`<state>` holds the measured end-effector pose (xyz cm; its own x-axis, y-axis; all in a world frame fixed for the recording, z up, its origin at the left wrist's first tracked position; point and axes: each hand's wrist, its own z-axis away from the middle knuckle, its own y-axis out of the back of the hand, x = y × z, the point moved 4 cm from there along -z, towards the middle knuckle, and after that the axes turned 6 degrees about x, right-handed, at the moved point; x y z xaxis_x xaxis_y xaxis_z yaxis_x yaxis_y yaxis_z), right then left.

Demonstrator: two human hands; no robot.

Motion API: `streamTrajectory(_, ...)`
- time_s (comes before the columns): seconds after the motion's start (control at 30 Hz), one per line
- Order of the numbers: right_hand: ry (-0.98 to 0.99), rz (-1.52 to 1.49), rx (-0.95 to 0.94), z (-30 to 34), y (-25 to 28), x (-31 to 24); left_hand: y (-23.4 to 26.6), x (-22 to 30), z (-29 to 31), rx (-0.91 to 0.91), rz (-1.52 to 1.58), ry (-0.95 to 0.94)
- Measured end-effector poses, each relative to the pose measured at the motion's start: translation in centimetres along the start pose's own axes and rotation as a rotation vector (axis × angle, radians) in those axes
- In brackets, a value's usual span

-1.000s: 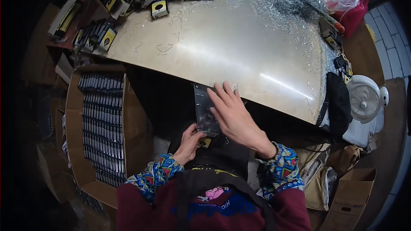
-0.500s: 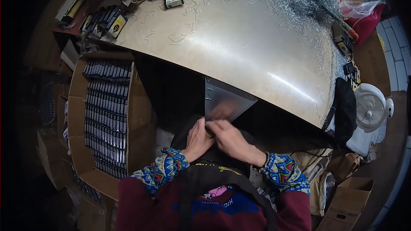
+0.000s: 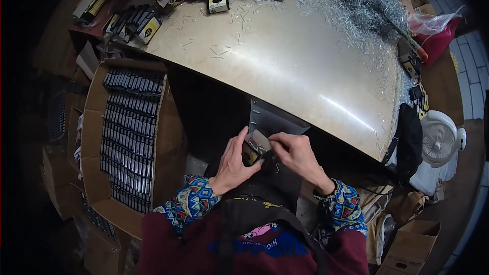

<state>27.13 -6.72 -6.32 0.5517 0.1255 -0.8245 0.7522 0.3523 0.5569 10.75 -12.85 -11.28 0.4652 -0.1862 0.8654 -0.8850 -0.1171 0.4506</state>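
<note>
Above my lap, a small black and yellow cardboard box (image 3: pixel 250 156) is tilted in my left hand (image 3: pixel 234 162), whose thumb and fingers wrap round its sides. Its top is open, with a grey flap raised and thin silvery metal pieces (image 3: pixel 259 141) showing at the mouth. My right hand (image 3: pixel 298 157) is closed in a pinch at the right edge of the flap; what its fingertips hold, if anything, is hidden. A few thin metal bits show below these fingers, against the dark apron.
A large pale table (image 3: pixel 285 66) curves ahead, with a heap of thin bent wire pieces (image 3: pixel 369 12) at its far right. Several small boxes (image 3: pixel 218 2) stand along its far edge. An open carton (image 3: pixel 164 137) packed with boxes is at left; a white fan (image 3: pixel 438 140) is at right.
My hands have moved apart slightly, the right one going right. The small box, mostly covered before, now shows with its top open. The view has shifted a little.
</note>
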Motion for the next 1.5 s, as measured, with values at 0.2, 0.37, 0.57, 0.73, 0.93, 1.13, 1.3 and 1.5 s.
streamTrajectory(0.2, 0.304, -0.048, 0.36, 1.0, 0.9, -0.4, 0.8, 0.5, -1.8, 0.069, 0.096, 0.089)
streamTrajectory(0.37, 0.324, -0.074, 0.279, 1.5, -1.3, -0.2, -0.2, 1.6, -2.1, 0.049, 0.079, -0.054)
streamTrajectory(0.57, 0.361, -0.175, 0.404, 1.8, -2.6, -0.2, -0.7, 1.3, -2.0, -0.034, -0.079, -0.207)
streamTrajectory(0.73, 0.211, -0.158, 0.463, 1.6, -2.0, -0.7, -0.5, 2.3, -2.4, 0.063, -0.103, 0.013)
streamTrajectory(0.93, -0.061, -0.35, 0.314, 1.6, -2.3, -0.7, -0.5, 2.1, -2.7, 0.023, -0.154, 0.115)
streamTrajectory(1.13, -0.206, -0.545, 0.329, 1.5, -2.6, 0.4, -0.6, 2.4, -2.6, -0.006, -0.173, 0.052)
streamTrajectory(1.3, -0.207, -0.559, 0.324, 1.4, -2.8, 0.2, -0.3, 2.2, -2.5, 0.015, -0.161, 0.016)
streamTrajectory(1.5, 0.179, -0.144, 0.519, 1.6, -3.7, -1.5, -0.5, 1.6, -3.2, 0.007, -0.107, 0.046)
